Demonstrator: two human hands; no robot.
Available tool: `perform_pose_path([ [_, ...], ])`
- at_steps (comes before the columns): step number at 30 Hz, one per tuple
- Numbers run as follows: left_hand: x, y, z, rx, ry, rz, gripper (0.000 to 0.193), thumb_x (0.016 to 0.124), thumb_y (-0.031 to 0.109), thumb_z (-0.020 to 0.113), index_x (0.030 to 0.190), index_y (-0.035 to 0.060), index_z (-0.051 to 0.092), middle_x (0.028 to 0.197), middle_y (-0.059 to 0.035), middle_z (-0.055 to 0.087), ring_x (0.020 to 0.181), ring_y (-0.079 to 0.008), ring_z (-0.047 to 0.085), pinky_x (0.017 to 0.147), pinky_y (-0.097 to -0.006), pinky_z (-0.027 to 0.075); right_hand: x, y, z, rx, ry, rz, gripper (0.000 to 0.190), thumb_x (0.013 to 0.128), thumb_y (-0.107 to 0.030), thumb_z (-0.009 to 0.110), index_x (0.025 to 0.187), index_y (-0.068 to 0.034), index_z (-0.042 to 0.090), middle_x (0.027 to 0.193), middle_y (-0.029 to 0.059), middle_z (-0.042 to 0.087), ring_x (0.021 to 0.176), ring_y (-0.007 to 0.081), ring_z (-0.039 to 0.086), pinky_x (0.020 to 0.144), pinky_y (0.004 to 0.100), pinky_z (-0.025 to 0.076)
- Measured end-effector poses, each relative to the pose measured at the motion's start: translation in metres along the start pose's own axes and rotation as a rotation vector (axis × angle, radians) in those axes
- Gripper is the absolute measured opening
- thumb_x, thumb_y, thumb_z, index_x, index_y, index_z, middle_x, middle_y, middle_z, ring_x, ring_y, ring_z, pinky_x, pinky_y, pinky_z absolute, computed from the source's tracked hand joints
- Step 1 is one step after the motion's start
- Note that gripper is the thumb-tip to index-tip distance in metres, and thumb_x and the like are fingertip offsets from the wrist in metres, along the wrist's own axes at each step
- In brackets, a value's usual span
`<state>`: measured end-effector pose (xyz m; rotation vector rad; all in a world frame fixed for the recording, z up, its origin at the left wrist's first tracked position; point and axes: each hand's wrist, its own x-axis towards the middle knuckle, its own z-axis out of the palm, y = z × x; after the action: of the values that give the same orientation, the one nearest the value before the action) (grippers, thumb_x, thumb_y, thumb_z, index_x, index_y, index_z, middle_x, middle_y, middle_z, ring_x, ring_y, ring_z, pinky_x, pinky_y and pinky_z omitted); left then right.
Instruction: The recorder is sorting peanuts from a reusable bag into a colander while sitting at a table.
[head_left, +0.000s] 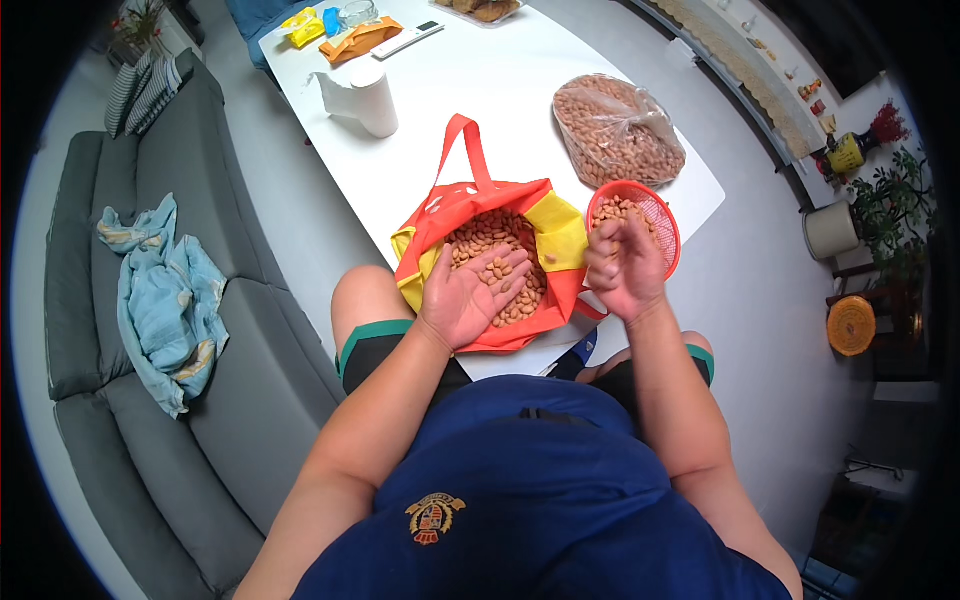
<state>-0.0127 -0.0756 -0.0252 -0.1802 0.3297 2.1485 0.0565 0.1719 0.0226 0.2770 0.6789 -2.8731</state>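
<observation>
A red and yellow fabric bag (517, 337) stands open at the table's near edge, filled with shelled peanuts (480, 231). Over the bag's mouth my left hand (469, 300) lies palm up, fingers spread, with several peanuts (497, 271) resting on the palm and fingers. My right hand (626, 270) is raised at the near left rim of a red plastic mesh basket (673, 251), its fingers curled; whether anything is between them cannot be seen. More peanuts (616, 208) lie in the basket, partly behind that hand.
Behind the basket, a clear plastic bag of peanuts (615, 127) rests on the white table (450, 90). A paper towel roll (375, 101), a remote control (409, 40), an orange packet (361, 39) and a glass bowl (358, 13) stand farther back. A grey sofa (232, 360) is at the left.
</observation>
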Motion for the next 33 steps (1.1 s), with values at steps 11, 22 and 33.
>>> perform_pose_path([
  [11, 0.000, 0.000, 0.003, 0.019, 0.027, 0.014, 0.073, 0.103, 0.049, 0.033, 0.144, -0.0102, 0.031, 0.144, -0.0277, 0.042, 0.137, -0.0388, 0.041, 0.117, -0.0457, 0.033, 0.007, -0.058, -0.049, -0.496, 0.679, -0.738, 0.063, 0.103, -0.057, 0.038, 0.105, 0.003, 0.060, 0.096, 0.0102, 0.062, 0.086, 0.0168, 0.058, 0.079, 0.0293, 0.048],
  [22, -0.005, 0.012, 0.045, 1.711, 0.265, 0.247, 0.039, 0.095, 0.018, 0.051, 0.127, -0.0020, 0.059, 0.135, -0.0186, 0.056, 0.128, -0.0325, 0.052, 0.109, -0.0431, 0.041, -0.013, -0.022, -0.031, -0.867, 0.625, -0.657, 0.047, 0.105, -0.042, 0.046, 0.101, 0.000, 0.068, 0.103, 0.0069, 0.066, 0.094, 0.0163, 0.061, 0.087, 0.0287, 0.048],
  [33, 0.071, 0.015, 0.050, 2.776, 0.282, 0.008, 0.027, 0.086, 0.014, 0.057, 0.109, 0.0013, 0.062, 0.112, -0.0194, 0.066, 0.105, -0.0360, 0.065, 0.092, -0.0454, 0.052, 0.006, 0.030, 0.010, -1.917, 0.579, -0.490, 0.048, 0.085, -0.019, 0.070, 0.126, 0.000, 0.056, 0.097, 0.0184, 0.066, 0.085, 0.0343, 0.066, 0.079, 0.0411, 0.052],
])
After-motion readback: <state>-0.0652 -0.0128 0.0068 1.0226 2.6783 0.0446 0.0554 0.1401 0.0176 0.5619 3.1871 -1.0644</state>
